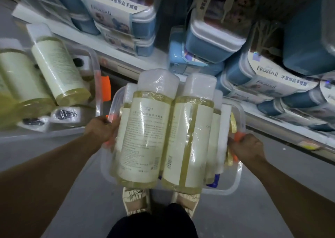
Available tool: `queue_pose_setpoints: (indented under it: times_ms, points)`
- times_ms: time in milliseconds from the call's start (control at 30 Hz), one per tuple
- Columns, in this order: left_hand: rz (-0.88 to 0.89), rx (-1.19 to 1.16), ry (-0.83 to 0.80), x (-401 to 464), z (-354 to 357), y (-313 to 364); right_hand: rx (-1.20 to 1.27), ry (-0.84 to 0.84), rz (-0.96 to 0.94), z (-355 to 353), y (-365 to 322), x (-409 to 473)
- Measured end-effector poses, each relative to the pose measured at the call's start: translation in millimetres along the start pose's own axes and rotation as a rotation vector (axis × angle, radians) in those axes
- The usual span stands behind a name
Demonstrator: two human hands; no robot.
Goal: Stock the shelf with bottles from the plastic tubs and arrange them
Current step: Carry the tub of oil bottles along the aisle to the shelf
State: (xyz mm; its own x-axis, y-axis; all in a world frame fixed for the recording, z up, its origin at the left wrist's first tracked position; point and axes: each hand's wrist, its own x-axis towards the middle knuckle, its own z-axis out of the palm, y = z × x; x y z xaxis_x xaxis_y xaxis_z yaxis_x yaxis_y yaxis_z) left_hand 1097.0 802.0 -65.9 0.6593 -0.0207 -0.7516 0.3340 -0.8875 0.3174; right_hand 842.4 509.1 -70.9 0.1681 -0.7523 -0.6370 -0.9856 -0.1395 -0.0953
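- Left hand gripped the near tub by its left rim; right hand clutched the orange clip on its right rim
- 2 wrapped bottles lay heaped above the rim, so the tub wanted carrying level
- Second tub of bottles sat to the left, below the shelf
- Best set it down near before unloading

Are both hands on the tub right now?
Yes, the left hand and right hand grip opposite sides of the tub of bottles.
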Motion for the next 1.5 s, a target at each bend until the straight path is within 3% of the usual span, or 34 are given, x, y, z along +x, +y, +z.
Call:
queue_pose_setpoints:
  times_ms: [767,1167,1333,1500]
  points:
    - [0.004,0.025,0.015,19,25,6,0.060,0.056,0.028,35,20,22]
    - [0.087,0.214,0.122,5,36,9,0.119,0.074,0.003,38,17,3]
    - [0.112,0.286,0.054,-1,26,7,0.009,0.016,-0.037,26,14,-15]
    - [0.240,0.435,0.017,-20,6,7,-0.188,0.008,-0.201,-2,8,-44]
